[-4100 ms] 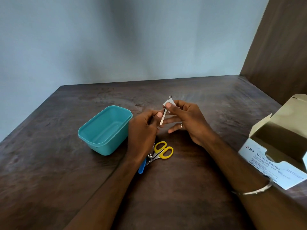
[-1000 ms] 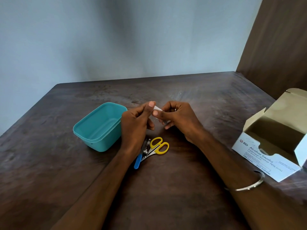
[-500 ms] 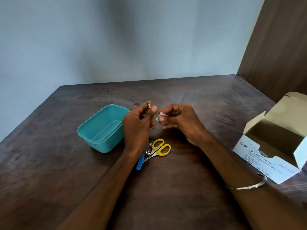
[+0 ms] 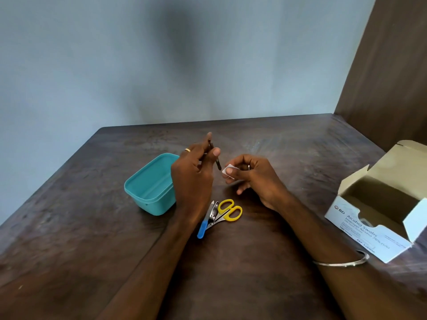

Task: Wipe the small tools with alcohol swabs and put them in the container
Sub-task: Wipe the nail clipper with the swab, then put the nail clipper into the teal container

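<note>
head view, looking down on a dark wooden table (image 4: 231,273). the left hand (image 4: 193,179) pinches a thin dark tool (image 4: 215,158) between thumb and fingers, tilted, its lower tip pointing toward the right hand; what kind of tool it is cannot be told, perhaps tweezers or a small file. the right hand (image 4: 251,176) has its fingers curled and pinches a small white alcohol swab (image 4: 227,170) between thumb and forefinger. swab and tool tip are just beside each other but apart, not touching.

judging from this, the step in hand is wiping the first tool: nothing shows in the visible part of the teal plastic container (image 4: 150,188), which sits just left of the left hand, partly behind it. the tool looks either between strokes or ready to be dropped in. the next move calls either for closing the swab round the shaft again and drawing it along, or for swinging the left hand a little leftward over the container's open mouth and letting go.

waiting on the table near the left wrist lie yellow-handled scissors (image 4: 230,210), a metal nail clipper (image 4: 213,212) and a blue-handled tool (image 4: 202,228), bunched together and overlapping.

at the right stands an open cardboard box (image 4: 369,218), flaps up. its white face reads "bd", "alcohol swabs" and a smaller line that looks like "isopropyl alcohol 70%"; the finer print is too small to read. a metal bangle (image 4: 342,262) circles the right wrist.
</note>
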